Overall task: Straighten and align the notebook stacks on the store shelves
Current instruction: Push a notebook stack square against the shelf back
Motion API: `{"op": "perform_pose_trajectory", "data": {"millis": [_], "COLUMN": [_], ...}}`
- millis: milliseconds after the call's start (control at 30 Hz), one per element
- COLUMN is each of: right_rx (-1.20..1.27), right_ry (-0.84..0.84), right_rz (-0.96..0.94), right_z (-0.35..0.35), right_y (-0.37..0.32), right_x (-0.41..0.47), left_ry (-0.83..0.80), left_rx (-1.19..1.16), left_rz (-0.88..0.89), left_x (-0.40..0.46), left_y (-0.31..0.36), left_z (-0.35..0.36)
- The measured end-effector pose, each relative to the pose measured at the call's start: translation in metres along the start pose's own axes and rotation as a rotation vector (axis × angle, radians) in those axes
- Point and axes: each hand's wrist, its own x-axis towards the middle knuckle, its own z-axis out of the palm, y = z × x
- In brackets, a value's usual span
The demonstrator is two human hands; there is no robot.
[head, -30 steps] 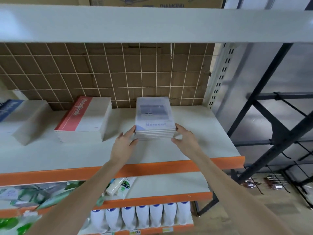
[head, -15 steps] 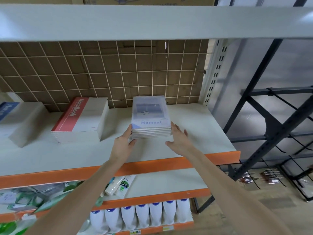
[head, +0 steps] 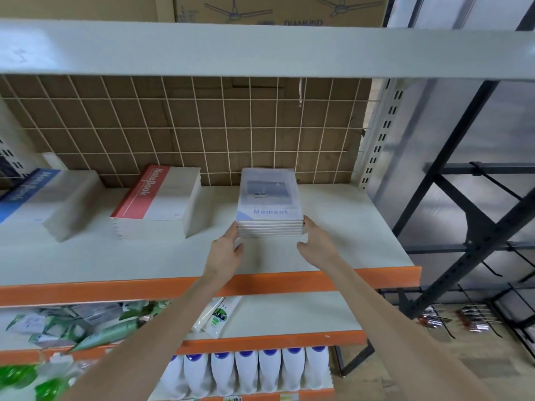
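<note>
A stack of pale blue "Moment" notebooks [head: 267, 202] lies on the white shelf [head: 347, 233] with the orange front edge. My left hand [head: 227, 250] touches the stack's front left corner with straight fingers. My right hand [head: 317, 241] touches the front right corner, fingers against the side. Left of it stands a taller stack of red and white "NoteBook" pads [head: 157, 198], and at the far left a blue and white stack [head: 37, 198], both turned slightly askew.
A wire grid [head: 185, 128] over brown cardboard backs the shelf. Another shelf board [head: 260, 50] hangs close overhead. Lower shelves hold white bottles [head: 246, 371] and green packets [head: 72, 328]. A dark metal rack [head: 477, 227] stands to the right.
My right hand came off the stack half a second ago and now touches its front right corner again. The left hand has stayed at the left corner. The camera view shifted slightly.
</note>
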Motion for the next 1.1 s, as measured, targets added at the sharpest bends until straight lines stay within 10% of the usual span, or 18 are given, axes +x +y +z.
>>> {"op": "perform_pose_trajectory", "data": {"millis": [1100], "right_rx": [-0.097], "right_ry": [-0.079], "right_rz": [0.047], "right_z": [-0.003], "right_y": [0.000], "right_x": [0.004], "left_ry": [-0.125], "left_rx": [0.121], "left_rz": [-0.025], "left_x": [0.003], "left_y": [0.009], "left_z": [-0.011]}}
